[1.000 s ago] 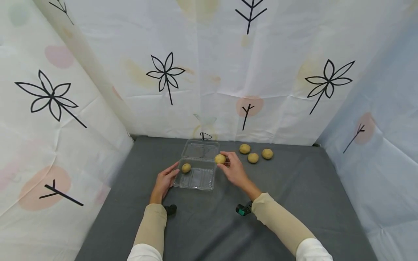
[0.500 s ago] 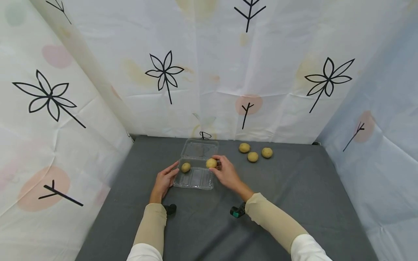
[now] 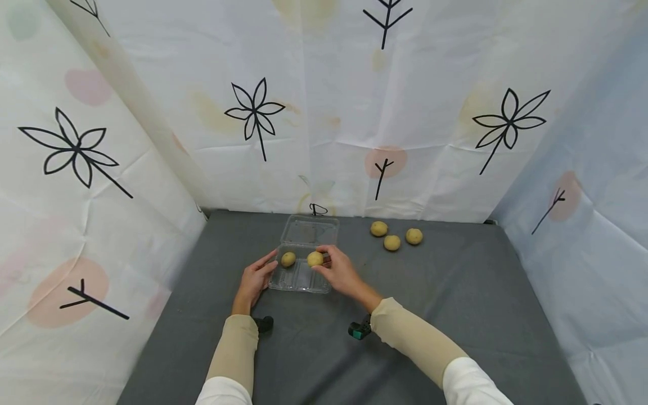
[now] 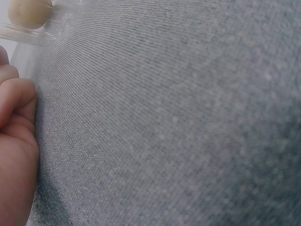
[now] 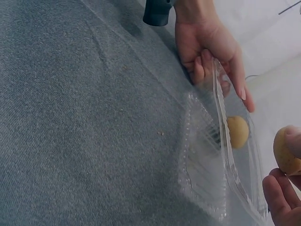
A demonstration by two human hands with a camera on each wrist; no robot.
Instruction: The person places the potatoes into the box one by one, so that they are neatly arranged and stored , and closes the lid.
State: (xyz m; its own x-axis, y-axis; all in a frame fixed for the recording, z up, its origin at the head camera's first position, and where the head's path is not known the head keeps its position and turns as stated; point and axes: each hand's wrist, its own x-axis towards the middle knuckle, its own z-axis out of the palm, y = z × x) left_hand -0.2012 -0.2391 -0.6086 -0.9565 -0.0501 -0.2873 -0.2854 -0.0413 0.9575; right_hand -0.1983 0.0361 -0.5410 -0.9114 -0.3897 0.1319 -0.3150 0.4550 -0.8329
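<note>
In the head view, a hand could slide up the lower middle, over the table (image 3: 311,360) between the two sleeves (image 3: 233,346), to the near side of the box (image 3: 304,279). Wide room lies at the right and left sides of the table too. The left hand (image 3: 254,283) blocks the box's left edge. The right hand (image 3: 344,273) and its potato (image 3: 314,259) block the right. A small potato (image 3: 288,259) fills the box's upper left. Above are the lid (image 3: 310,229) and wall (image 3: 324,124). Three potatoes (image 3: 392,243) stand right of the lid.
</note>
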